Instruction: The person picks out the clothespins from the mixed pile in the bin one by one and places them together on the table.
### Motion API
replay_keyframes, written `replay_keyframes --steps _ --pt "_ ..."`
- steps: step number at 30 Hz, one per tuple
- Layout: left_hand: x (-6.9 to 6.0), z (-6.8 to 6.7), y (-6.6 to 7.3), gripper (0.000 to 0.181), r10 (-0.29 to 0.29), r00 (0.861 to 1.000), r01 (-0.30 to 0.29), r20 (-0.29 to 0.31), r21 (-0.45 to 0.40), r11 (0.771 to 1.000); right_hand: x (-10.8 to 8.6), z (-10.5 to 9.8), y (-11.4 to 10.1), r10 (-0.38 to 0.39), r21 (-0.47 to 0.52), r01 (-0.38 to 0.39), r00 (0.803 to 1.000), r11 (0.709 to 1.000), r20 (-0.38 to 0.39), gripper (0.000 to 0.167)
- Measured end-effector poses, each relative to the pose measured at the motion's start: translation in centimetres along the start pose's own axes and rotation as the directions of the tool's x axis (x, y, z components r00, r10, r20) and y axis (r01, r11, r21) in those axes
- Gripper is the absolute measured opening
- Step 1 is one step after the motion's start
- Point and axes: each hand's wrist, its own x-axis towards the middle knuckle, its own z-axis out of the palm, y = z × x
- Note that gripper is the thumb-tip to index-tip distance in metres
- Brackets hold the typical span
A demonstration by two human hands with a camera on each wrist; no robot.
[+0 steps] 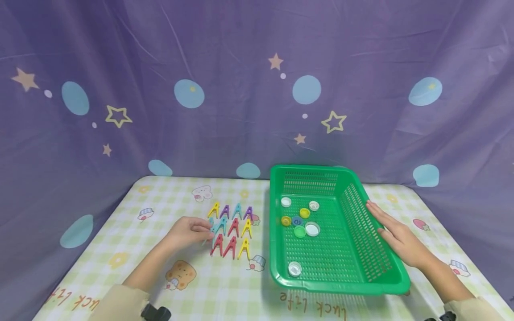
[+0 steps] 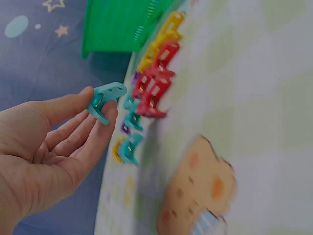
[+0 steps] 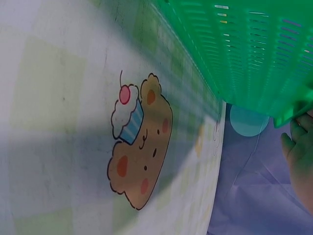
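Observation:
In the left wrist view, my left hand (image 2: 63,142) pinches a light-blue clothespin (image 2: 110,89) between thumb and fingers. From the head view, that hand (image 1: 189,232) is at the left side of several clothespins laid in rows, among them a red one (image 1: 230,248), a yellow one (image 1: 243,248) and a purple one (image 1: 249,213). My right hand (image 1: 403,238) rests with fairly straight fingers against the right rim of a green plastic basket (image 1: 341,286). In the right wrist view, only part of that hand (image 3: 303,152) shows beside the basket wall (image 3: 244,58).
Several bottle caps lie on the basket floor, including a white one (image 1: 312,229), a green one (image 1: 300,231) and a clear-looking one (image 1: 295,269) near the front. A checked cloth (image 1: 217,294) covers the table. Behind it hangs a purple curtain (image 1: 241,133).

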Motion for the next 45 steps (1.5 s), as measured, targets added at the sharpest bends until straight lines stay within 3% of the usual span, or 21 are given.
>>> replay_keyframes --steps 8,12,17,23,31,41,45 --pt "-0.8 0.0 -2.1 0.034 -0.034 0.999 0.035 -0.025 0.035 0.999 -0.6 -0.3 -0.3 0.014 -0.004 -0.014 1.0 1.0 0.008 0.055" --pt "-1.2 0.3 -2.4 0.033 -0.068 0.996 0.073 -0.06 0.074 0.995 -0.8 -0.4 -0.6 0.013 -0.003 -0.013 1.0 1.0 0.004 0.055" --pt "-1.6 0.3 -2.3 0.032 -0.068 0.991 0.085 -0.119 0.148 0.985 -0.6 -0.6 -0.7 -0.006 -0.007 0.006 1.0 1.0 0.0 0.055" --pt "-2.2 0.8 -2.5 0.027 -0.042 0.983 0.073 -0.18 0.172 0.982 -0.3 -0.6 -0.6 0.007 -0.013 -0.007 1.0 1.0 0.01 0.055" --pt "-2.3 1.7 -2.3 0.02 0.059 0.971 0.007 -0.23 0.276 0.961 -0.5 -0.7 -0.6 0.013 0.0 -0.013 1.0 1.0 0.012 0.055" --pt "-2.1 2.0 -2.1 0.019 0.08 0.965 -0.002 -0.251 0.298 0.955 -0.3 -0.9 -0.6 -0.005 0.02 0.005 1.0 1.0 0.003 0.056" --pt "-1.9 1.8 -1.8 0.02 0.067 0.968 0.009 -0.242 0.302 0.953 0.0 -0.8 -0.3 -0.018 0.011 0.018 1.0 1.0 -0.002 0.056"
